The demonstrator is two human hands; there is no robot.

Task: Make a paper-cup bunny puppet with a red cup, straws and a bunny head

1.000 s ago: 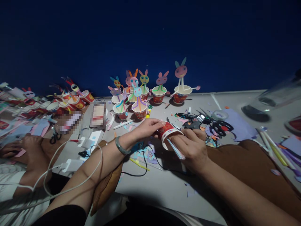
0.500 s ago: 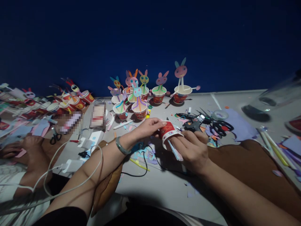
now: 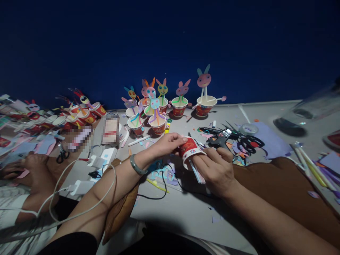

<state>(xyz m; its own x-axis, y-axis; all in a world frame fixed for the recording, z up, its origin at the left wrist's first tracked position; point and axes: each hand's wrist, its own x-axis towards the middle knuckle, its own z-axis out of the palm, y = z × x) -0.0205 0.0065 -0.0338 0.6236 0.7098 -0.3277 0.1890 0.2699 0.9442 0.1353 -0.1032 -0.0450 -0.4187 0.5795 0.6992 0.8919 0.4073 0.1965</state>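
Note:
A red paper cup (image 3: 189, 146) is tipped on its side above the table, its white rim turned toward me. My left hand (image 3: 172, 142) is closed on the cup's base end, thumb on top. My right hand (image 3: 216, 166) reaches into the mouth of the cup, its fingers bent and partly hidden inside. Pale blue and white straws (image 3: 196, 170) stick out of the mouth beside those fingers, pressed by the right hand. Their inner ends are hidden in the cup. Just beyond the hands lies a black glue gun (image 3: 220, 139).
Paper cups with rabbit-faced straw figures, such as this pink one (image 3: 204, 80), stand along the blue wall. Black scissors (image 3: 251, 141) and purple paper (image 3: 276, 140) lie right. White cables (image 3: 114, 177) cross my left forearm. A co-worker's hand (image 3: 35, 161) is at far left.
My right hand and the straws have shifted slightly left and down at the cup's mouth. The left hand and the cup are nearly still.

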